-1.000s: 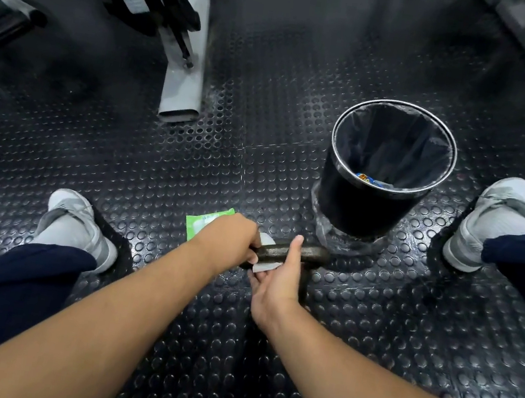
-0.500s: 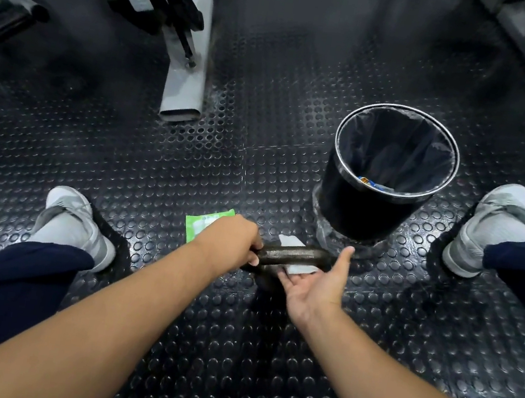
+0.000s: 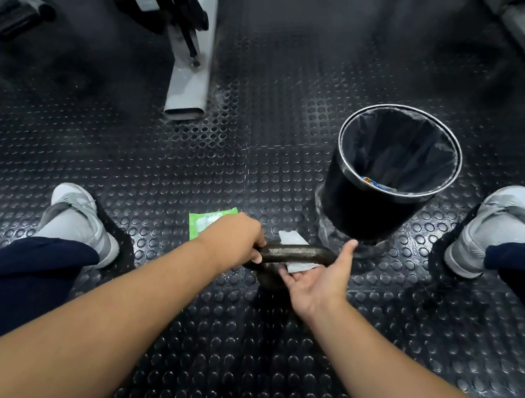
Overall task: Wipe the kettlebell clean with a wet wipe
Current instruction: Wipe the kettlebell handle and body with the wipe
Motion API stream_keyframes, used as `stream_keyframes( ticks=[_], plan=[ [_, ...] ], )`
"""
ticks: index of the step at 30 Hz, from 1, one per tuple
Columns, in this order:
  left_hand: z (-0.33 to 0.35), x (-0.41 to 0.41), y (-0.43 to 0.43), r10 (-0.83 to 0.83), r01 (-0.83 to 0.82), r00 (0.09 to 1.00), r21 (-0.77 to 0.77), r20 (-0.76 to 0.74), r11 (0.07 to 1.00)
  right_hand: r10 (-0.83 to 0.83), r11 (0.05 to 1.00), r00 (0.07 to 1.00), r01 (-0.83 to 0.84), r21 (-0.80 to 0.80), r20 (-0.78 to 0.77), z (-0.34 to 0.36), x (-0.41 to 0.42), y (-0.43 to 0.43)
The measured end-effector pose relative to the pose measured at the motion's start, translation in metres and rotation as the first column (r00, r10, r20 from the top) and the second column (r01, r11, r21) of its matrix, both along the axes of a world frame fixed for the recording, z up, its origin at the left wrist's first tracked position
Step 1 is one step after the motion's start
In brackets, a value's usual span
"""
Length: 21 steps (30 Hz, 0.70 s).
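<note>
A dark iron kettlebell (image 3: 297, 252) stands on the studded rubber floor between my feet, its handle lying crosswise and its body mostly hidden below. My left hand (image 3: 231, 240) is closed around the left end of the handle. A white wet wipe (image 3: 292, 238) is wrapped around the handle's middle, one end showing above the bar and one below. My right hand (image 3: 320, 279) lies palm up under the right part of the handle, fingers beneath the wipe and thumb raised past the bar's end.
A green wipe packet (image 3: 205, 221) lies on the floor behind my left hand. A black bin (image 3: 347, 207) with a dark liner stands just right of the kettlebell. My grey shoes (image 3: 76, 220) flank the spot. A grey machine leg (image 3: 189, 87) reaches in from the back left.
My right hand slid right along the handle and turned palm up, its thumb lifting off the bar. The wipe moved right with it. The left hand kept its grip.
</note>
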<state>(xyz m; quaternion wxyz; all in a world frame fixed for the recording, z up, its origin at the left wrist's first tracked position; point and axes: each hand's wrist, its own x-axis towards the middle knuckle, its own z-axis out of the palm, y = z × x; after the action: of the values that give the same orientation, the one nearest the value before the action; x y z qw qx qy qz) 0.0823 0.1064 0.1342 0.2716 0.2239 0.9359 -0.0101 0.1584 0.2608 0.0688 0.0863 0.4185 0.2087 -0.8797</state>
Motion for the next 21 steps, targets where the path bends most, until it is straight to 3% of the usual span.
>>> stream_keyframes(
  ticks=[10,18,21],
  plan=[
    [0.004,0.0,0.003,-0.009,0.009,0.999,-0.018,-0.039,1.0,0.244,0.966,0.969,-0.242,0.087,-0.019,0.009,0.008,-0.041],
    [0.001,0.001,0.0,0.0,0.001,0.999,0.008,-0.038,1.0,-0.036,0.997,0.995,0.03,0.067,0.089,0.006,0.001,-0.008],
    [-0.001,0.001,0.0,-0.019,0.019,0.999,0.0,-0.051,1.0,0.089,0.986,0.991,-0.101,0.131,0.098,0.012,0.002,-0.037]
  ],
)
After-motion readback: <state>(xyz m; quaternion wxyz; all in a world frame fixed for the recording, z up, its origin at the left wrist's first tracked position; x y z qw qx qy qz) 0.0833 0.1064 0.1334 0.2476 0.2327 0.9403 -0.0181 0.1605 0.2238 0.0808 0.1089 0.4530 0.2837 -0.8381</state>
